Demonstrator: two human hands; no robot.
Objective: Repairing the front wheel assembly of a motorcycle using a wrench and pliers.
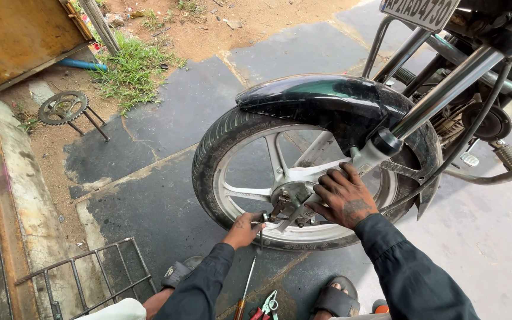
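A motorcycle's front wheel [232, 142] with silver alloy spokes stands upright under a dark mudguard [327, 98]. My right hand [342, 195] rests on the lower end of the fork leg, fingers spread against the hub [288, 198]. My left hand [243, 230] is closed on a small metal tool or axle end at the hub's near side; what exactly it grips is too small to tell. Both arms wear dark sleeves.
A screwdriver [245, 290] and pliers [266, 307] lie on the stone floor between my sandalled feet. A metal grid rack [84, 272] sits at lower left. A sprocket on a stand [63, 108] is at far left, near grass and a rusty sheet.
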